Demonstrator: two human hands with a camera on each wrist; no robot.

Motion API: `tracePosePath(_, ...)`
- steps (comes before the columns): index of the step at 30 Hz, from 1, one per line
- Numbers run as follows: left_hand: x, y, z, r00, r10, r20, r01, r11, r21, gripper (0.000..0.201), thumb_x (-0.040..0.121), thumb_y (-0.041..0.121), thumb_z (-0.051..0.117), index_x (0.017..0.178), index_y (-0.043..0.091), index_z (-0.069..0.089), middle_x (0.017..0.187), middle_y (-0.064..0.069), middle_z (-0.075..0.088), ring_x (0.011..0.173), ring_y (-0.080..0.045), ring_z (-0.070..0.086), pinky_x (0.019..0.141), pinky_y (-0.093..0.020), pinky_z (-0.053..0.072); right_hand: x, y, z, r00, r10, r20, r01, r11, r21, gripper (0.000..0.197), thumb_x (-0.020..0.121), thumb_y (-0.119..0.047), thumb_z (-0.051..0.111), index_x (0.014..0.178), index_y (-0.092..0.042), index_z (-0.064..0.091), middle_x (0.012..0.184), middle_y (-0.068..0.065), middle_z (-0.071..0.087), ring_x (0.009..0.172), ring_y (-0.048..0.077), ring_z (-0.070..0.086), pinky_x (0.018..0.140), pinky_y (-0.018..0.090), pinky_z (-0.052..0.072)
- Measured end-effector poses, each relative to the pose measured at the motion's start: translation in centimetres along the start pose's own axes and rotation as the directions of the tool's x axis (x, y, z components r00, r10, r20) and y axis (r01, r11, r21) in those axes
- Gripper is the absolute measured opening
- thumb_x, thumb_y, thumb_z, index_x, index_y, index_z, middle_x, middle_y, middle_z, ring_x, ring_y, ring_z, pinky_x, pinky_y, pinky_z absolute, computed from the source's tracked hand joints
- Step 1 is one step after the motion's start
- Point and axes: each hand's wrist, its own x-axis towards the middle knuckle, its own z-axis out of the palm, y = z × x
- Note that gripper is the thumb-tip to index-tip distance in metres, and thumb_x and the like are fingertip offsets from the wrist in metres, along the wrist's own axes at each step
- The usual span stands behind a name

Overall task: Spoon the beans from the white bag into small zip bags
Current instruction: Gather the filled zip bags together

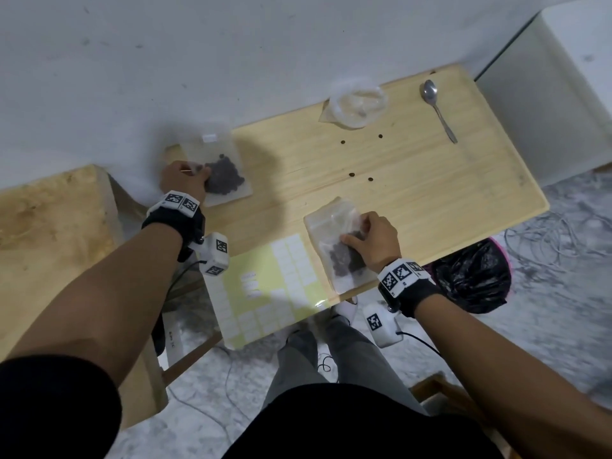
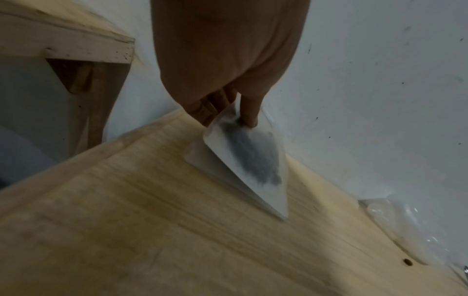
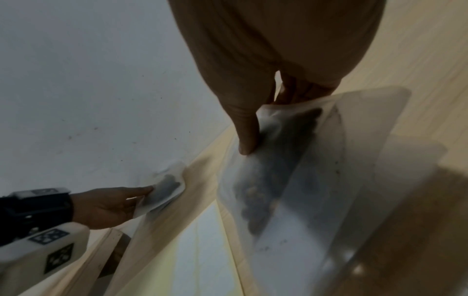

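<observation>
The person stood over a pale wooden surface (image 1: pixel 414 180) set against a white wall, each of the two hands on a small zip bag of dark beans. The left hand (image 1: pixel 183 181) pinched the near edge of one zip bag (image 1: pixel 220 173) at the far left corner of the surface; in the left wrist view the thumb (image 2: pixel 249 112) lay on top of the bag and the other fingers curled under it, so that edge was raised while the rest of the bag rested on the wood close to the wall. The right hand (image 1: pixel 376 241) gripped a second zip bag (image 1: pixel 337 246) near the front edge of the surface, thumb pressed on the plastic just beside the clump of beans and fingers curled round the bag's side. That bag lay partly over the right edge of a yellow-green sheet of white labels (image 1: pixel 265 293), which overhung the front edge. The white bag (image 1: pixel 356 104) sat crumpled and open at the back of the surface, near the wall, well apart from both hands; how much it held could not be told. A metal spoon (image 1: pixel 437 107) lay to its right, bowl toward the wall, touched by neither hand. Four loose beans (image 1: pixel 352 174) lay scattered on the bare wood between the white bag and the second zip bag. A black plastic bag (image 1: pixel 473 276) sat on the floor below the surface's right front corner.
</observation>
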Motion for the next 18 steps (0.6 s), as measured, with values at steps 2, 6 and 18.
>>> tracePosePath(2,0.3,-0.2,0.1,1.0,-0.015,0.009,0.015,0.999,0.042,0.016,0.087,0.029,0.072,0.085,0.02,0.06,0.102,-0.007,0.068,0.087,-0.024,0.061,0.078,-0.027,0.045,0.0,0.1,-0.1,1.0,0.009,0.026,-0.011,0.998,0.063,0.039,0.082,-0.033,0.077,0.103,-0.012,0.052,0.091,0.005,0.06,0.085,0.025,0.057,0.074,0.032,0.046)
tracePosePath(6,0.4,-0.3,-0.3,0.999,-0.038,0.018,0.036,0.997,0.072,0.024,0.088,0.034,0.07,0.101,0.015,0.067,0.099,-0.006,0.067,0.085,-0.026,0.061,0.074,-0.028,0.045,0.0,0.0,-0.4,0.998,0.015,0.068,-0.025,0.99,0.139,0.039,0.087,-0.034,0.072,0.112,-0.011,0.052,0.091,0.006,0.064,0.084,0.025,0.059,0.073,0.028,0.044)
tracePosePath(18,-8.7,-2.4,-0.9,0.988,0.095,0.123,-0.057,0.959,-0.279,0.021,0.091,0.03,0.069,0.101,0.011,0.069,0.091,-0.004,0.07,0.075,-0.018,0.063,0.075,-0.033,0.053,-0.1,-4.0,0.7,0.973,-0.178,0.149,0.103,0.907,0.409,0.041,0.089,-0.04,0.065,0.082,-0.003,0.047,0.082,0.019,0.063,0.08,0.033,0.063,0.083,0.051,0.053)
